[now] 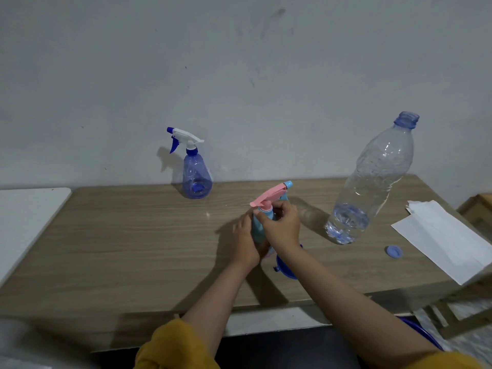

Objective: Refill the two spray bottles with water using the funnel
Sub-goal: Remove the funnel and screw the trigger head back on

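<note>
A light-blue spray bottle with a pink trigger head [270,196] stands mid-table between my hands. My left hand [246,242] wraps its body low down. My right hand [282,226] grips the collar just under the pink head. A blue funnel [285,267] lies on the table under my right wrist, mostly hidden. The second spray bottle [196,173], clear blue with a white and dark-blue head, stands at the back by the wall. A large clear water bottle [372,179], uncapped and with a little water at the bottom, stands to the right.
The bottle's blue cap [393,252] lies right of the funnel. White paper sheets [447,235] overhang the wooden table [133,249] at its right edge. A white surface [26,217] adjoins the table on the left. The wall is close behind.
</note>
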